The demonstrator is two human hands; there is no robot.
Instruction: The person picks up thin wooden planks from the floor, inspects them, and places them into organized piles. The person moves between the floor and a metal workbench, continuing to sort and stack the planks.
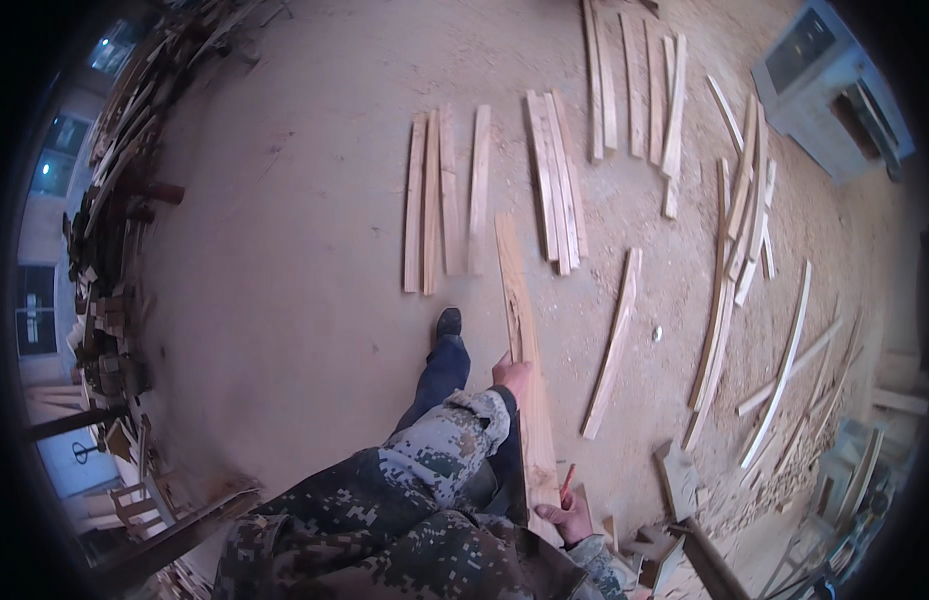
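Note:
A long wooden board [538,440] lies lengthwise in front of me, its narrow far end pointing away and a dark knotty streak along its upper part. My left hand [513,378] is closed around the board's left edge, near its middle. At the near end, my right hand [572,518] is closed, with a red pencil [568,482] sticking up from the fingers. The right thumb lies on or against the board's near end; the fingers beneath are partly hidden. Camouflage sleeves cover both forearms.
Several planks [450,200] lie in rows on the dusty floor ahead, with more planks [745,230] piled to the right. A grey-blue machine [825,90] stands far right. Stacked timber [115,230] lines the left wall. Wooden offcuts [675,480] sit near my right hand.

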